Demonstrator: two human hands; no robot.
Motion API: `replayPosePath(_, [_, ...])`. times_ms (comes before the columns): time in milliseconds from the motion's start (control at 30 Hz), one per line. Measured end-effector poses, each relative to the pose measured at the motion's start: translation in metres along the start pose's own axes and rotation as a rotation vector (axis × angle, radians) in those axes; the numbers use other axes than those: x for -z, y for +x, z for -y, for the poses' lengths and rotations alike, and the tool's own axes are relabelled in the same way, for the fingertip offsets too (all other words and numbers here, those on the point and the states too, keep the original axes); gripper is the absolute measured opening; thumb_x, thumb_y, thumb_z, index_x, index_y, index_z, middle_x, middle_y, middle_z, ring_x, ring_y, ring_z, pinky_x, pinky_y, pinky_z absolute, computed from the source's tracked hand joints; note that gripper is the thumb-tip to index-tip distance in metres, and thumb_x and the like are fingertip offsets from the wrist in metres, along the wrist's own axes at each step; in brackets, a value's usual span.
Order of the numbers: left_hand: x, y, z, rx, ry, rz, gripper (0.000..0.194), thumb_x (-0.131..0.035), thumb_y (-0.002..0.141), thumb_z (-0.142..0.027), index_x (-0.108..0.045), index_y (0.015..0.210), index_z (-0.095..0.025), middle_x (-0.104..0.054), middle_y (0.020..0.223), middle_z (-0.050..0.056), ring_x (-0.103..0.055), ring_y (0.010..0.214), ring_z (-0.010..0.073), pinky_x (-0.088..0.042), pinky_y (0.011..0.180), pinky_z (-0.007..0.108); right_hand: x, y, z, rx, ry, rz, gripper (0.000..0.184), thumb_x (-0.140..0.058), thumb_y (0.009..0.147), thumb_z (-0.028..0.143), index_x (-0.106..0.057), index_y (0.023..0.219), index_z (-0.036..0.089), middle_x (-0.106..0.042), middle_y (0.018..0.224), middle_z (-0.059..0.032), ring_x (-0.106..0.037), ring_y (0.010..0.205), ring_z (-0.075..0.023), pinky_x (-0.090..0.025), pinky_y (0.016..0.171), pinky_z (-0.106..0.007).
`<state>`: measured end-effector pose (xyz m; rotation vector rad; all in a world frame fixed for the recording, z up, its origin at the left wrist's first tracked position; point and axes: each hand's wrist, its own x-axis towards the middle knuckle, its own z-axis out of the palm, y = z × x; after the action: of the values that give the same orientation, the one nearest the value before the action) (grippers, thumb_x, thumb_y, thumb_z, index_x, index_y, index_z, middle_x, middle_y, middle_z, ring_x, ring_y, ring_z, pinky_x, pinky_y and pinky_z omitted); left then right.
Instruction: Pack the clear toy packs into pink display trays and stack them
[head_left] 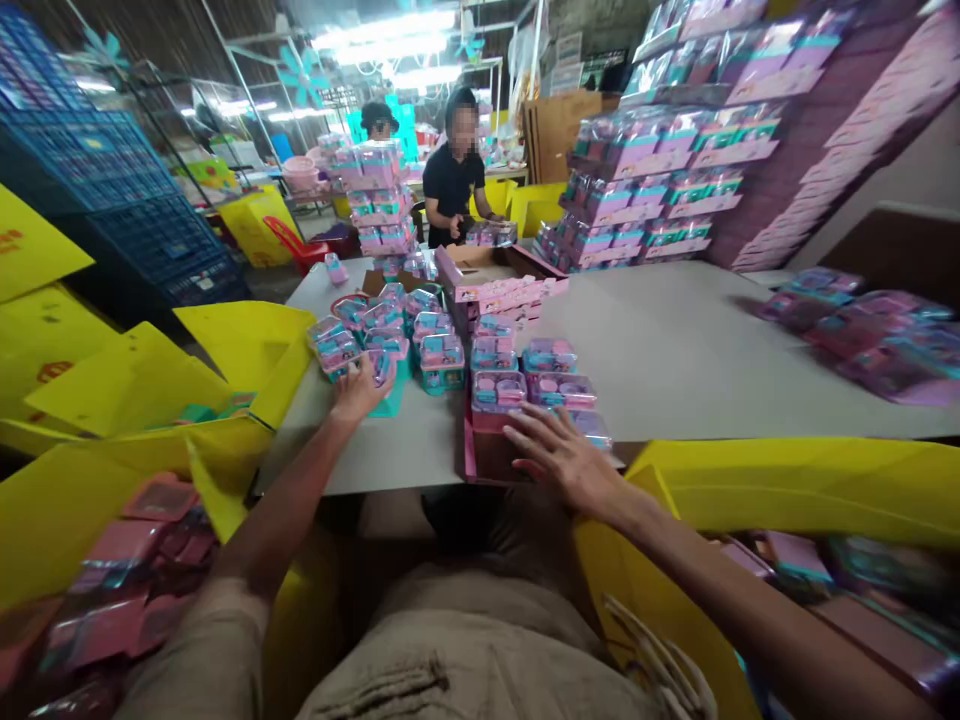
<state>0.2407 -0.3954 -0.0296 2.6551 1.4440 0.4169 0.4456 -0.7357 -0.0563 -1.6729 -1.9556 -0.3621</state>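
My left hand (358, 388) is closed on a small teal-and-pink plastic box (382, 366) with a clear lid, at the near edge of a cluster of similar boxes (384, 315). Just in front of me, a pink cardboard tray (487, 455) holds several clear-lidded boxes (499, 388) in rows, and its near part shows bare cardboard. Over that tray's near right side hovers my right hand (559, 455), its fingers spread and nothing in them. Its fingertips are close to the nearest boxes; whether they touch cannot be made out.
Stacked pink trays (510, 290) stand farther up the grey table (637, 350). Tall stacks of filled trays (637, 190) rise behind. Yellow cartons (787, 475) of boxes flank me on both sides. Blue crates (112, 170) stand left. A person (456, 180) works across the table.
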Motion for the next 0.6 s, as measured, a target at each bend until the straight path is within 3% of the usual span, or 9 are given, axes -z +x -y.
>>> replayPosePath(100, [0.011, -0.012, 0.002, 0.005, -0.037, 0.0, 0.069, -0.069, 0.093, -0.05, -0.053, 0.148, -0.01, -0.07, 0.132, 0.027, -0.069, 0.121, 0.0416, -0.054, 0.1, 0.046, -0.007, 0.032, 0.012, -0.115, 0.275, 0.001, 0.033, -0.052, 0.108, 0.03, -0.071, 0.134, 0.022, -0.077, 0.124, -0.0171, -0.074, 0.116, -0.0336, -0.062, 0.097, -0.057])
replayPosePath(167, [0.028, -0.028, -0.006, -0.042, -0.048, -0.072, 0.073, -0.073, 0.089, -0.053, -0.053, 0.148, -0.014, -0.071, 0.131, 0.023, -0.07, 0.117, 0.0417, -0.055, 0.096, 0.046, -0.013, 0.06, 0.021, -0.32, 0.578, 0.002, 0.036, -0.053, 0.108, 0.038, -0.071, 0.134, 0.022, -0.08, 0.108, -0.0138, -0.077, 0.102, -0.0303, -0.064, 0.088, -0.049])
replayPosePath(267, [0.052, -0.06, -0.035, -0.249, -0.063, -0.254, 0.077, -0.076, 0.086, -0.054, -0.051, 0.15, -0.018, -0.068, 0.133, 0.019, -0.069, 0.116, 0.0405, -0.056, 0.094, 0.045, -0.025, 0.107, 0.036, -0.653, 1.126, 0.006, 0.056, -0.063, 0.1, 0.057, -0.062, 0.144, 0.023, -0.079, 0.109, -0.0103, -0.078, 0.097, -0.0289, -0.065, 0.075, -0.042])
replayPosePath(367, [0.058, -0.093, -0.06, -0.553, -0.086, -0.329, 0.068, -0.073, 0.091, -0.05, -0.055, 0.147, -0.016, -0.068, 0.125, 0.019, -0.067, 0.117, 0.0391, -0.055, 0.097, 0.047, -0.039, 0.143, 0.048, -0.829, 1.553, -0.182, 0.068, -0.078, 0.083, 0.067, -0.062, 0.134, 0.025, -0.075, 0.116, -0.0066, -0.075, 0.092, -0.0229, -0.063, 0.069, -0.034])
replayPosePath(467, [0.048, -0.108, -0.059, -0.81, -0.185, -0.28, 0.05, -0.069, 0.097, -0.046, -0.063, 0.139, -0.021, -0.07, 0.114, 0.015, -0.069, 0.113, 0.0343, -0.055, 0.103, 0.048, -0.047, 0.151, 0.048, -0.949, 1.651, -0.438, 0.068, -0.096, 0.062, 0.056, -0.063, 0.112, 0.024, -0.074, 0.103, -0.0007, -0.07, 0.084, -0.017, -0.062, 0.07, -0.028])
replayPosePath(533, [0.041, -0.105, -0.047, -0.778, -0.342, -0.305, 0.052, -0.071, 0.095, -0.05, -0.064, 0.138, -0.022, -0.07, 0.121, 0.015, -0.066, 0.122, 0.0343, -0.053, 0.11, 0.05, -0.047, 0.146, 0.044, -0.978, 1.647, -0.433, 0.065, -0.097, 0.058, 0.053, -0.063, 0.105, 0.024, -0.073, 0.098, -0.0005, -0.07, 0.082, -0.0179, -0.061, 0.066, -0.028])
replayPosePath(600, [0.035, -0.097, -0.036, -0.569, -0.566, -0.299, 0.065, -0.073, 0.091, -0.061, -0.062, 0.141, -0.02, -0.069, 0.128, 0.017, -0.061, 0.133, 0.0368, -0.05, 0.115, 0.054, -0.042, 0.138, 0.039, -0.919, 1.647, -0.325, 0.062, -0.094, 0.062, 0.056, -0.063, 0.105, 0.023, -0.074, 0.098, -0.0028, -0.072, 0.085, -0.0213, -0.062, 0.066, -0.031])
